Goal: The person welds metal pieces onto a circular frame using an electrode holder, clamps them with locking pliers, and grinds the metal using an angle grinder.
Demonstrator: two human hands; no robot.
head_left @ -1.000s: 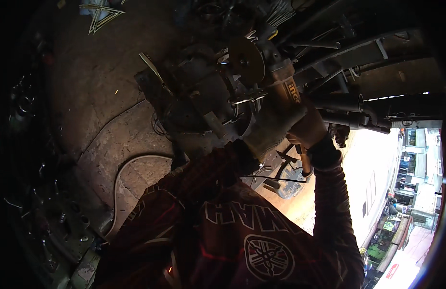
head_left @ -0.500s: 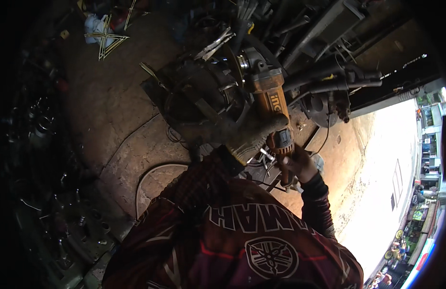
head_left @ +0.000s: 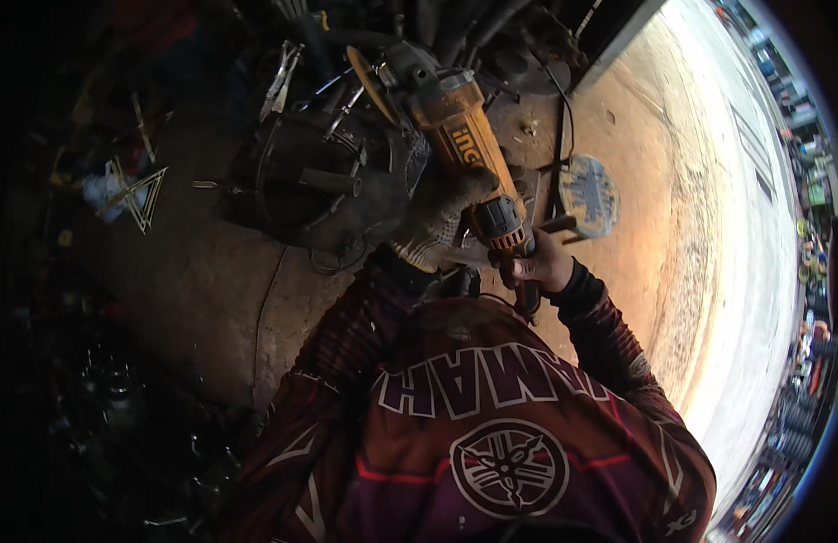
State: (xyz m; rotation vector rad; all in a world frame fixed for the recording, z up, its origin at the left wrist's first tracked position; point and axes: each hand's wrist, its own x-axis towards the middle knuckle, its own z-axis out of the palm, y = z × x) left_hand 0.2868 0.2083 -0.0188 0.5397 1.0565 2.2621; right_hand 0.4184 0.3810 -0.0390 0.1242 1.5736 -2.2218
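An orange and black angle grinder [head_left: 480,145] slants across the middle, its head up and to the left. Its thin disc [head_left: 370,86] stands on edge, seen at a slant, at the head's left side. My left hand [head_left: 437,204], in a dark, dirty knit glove, wraps round the grinder's body from the left. My bare right hand [head_left: 547,261] closes on its rear end, thumb on top. Left of the grinder, beyond my left hand, lies a dark round metal frame [head_left: 292,213] with a short pipe piece [head_left: 333,182] on it. The disc is apart from the frame.
Locking pliers [head_left: 281,80] sit at the frame's far side. Thin rods joined in a triangle [head_left: 140,201] lie on the floor to the left. A worn round stool top [head_left: 589,195] is right of the grinder. A cable [head_left: 272,299] crosses the floor; a bright street lies right.
The view has turned, so the surroundings sit further left and the street shows more. Both hands keep hold of the grinder, which now tilts more to the left.
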